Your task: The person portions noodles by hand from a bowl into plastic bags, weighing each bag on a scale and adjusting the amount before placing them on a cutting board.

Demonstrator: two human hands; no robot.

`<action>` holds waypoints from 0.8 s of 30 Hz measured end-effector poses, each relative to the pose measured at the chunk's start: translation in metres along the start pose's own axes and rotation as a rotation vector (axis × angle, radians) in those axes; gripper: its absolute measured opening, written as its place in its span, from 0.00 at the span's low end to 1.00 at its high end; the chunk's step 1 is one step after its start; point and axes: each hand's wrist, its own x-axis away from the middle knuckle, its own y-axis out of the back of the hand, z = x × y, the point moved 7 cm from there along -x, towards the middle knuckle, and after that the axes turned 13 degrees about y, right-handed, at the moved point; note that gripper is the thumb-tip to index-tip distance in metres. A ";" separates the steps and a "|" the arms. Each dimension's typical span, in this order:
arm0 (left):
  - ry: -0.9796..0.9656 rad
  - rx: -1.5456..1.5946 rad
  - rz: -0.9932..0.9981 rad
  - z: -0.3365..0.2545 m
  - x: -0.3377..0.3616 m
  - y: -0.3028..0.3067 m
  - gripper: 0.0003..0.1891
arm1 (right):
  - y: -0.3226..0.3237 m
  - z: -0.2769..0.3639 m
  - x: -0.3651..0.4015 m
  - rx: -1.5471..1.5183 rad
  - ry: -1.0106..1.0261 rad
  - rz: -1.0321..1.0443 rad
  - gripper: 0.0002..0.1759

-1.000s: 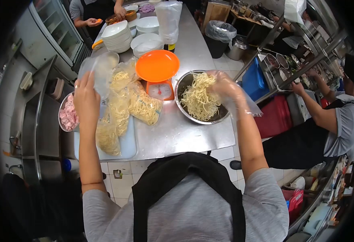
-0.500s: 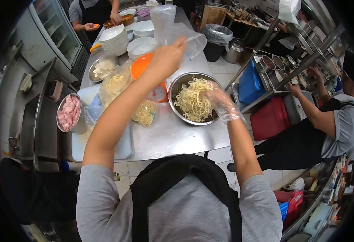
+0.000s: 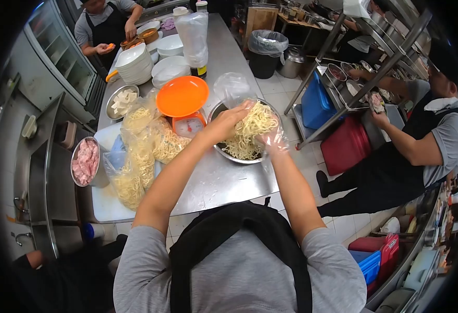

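My right hand (image 3: pixel 272 140), in a clear plastic glove, grips a clump of pale noodles (image 3: pixel 256 125) above a steel mixing bowl (image 3: pixel 245 160). At the bowl's left side is my bare left hand (image 3: pixel 230 122), its fingers curled at the mouth of a clear plastic bag (image 3: pixel 232 87) and against the noodles; part of its grip is hidden. More noodles lie in the bowl under both hands. Left of the bowl stands a kitchen scale (image 3: pixel 189 126) with an orange plate (image 3: pixel 182 96) on top. Several filled noodle bags (image 3: pixel 127 187) sit beside it.
A white cutting board (image 3: pixel 106 206) lies under some bags, near a container of raw meat (image 3: pixel 86 161). Stacked white bowls (image 3: pixel 135 65) and a wrapped roll of bags (image 3: pixel 192 41) stand farther back. Co-workers are at the far left and by the right rack (image 3: pixel 377 73).
My left hand has come down with the bag from above the scale to the bowl. My right hand has lifted noodles toward it. The view has shifted, showing more filled bags.
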 end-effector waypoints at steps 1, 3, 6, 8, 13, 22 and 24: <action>-0.013 0.077 -0.010 -0.001 0.002 0.001 0.30 | -0.004 -0.004 -0.003 -0.015 0.074 -0.052 0.16; 0.049 0.144 -0.047 0.006 0.006 0.001 0.29 | -0.022 -0.028 -0.005 -0.870 0.040 -0.241 0.17; 0.230 0.466 -0.108 0.043 0.009 -0.005 0.29 | -0.053 -0.089 0.000 -1.129 -0.581 -0.249 0.15; 0.575 0.679 -0.018 0.031 0.010 0.015 0.31 | -0.036 -0.012 -0.009 -0.897 -0.608 -0.123 0.16; 0.254 0.350 -0.151 0.025 0.011 0.011 0.35 | -0.035 -0.013 -0.034 -0.087 -0.016 -0.020 0.23; 0.507 0.535 -0.020 0.045 -0.001 0.020 0.38 | -0.018 0.016 -0.042 0.574 -0.036 0.257 0.22; 0.504 0.671 0.048 0.036 -0.002 0.019 0.39 | -0.007 0.027 -0.041 0.604 0.092 0.081 0.23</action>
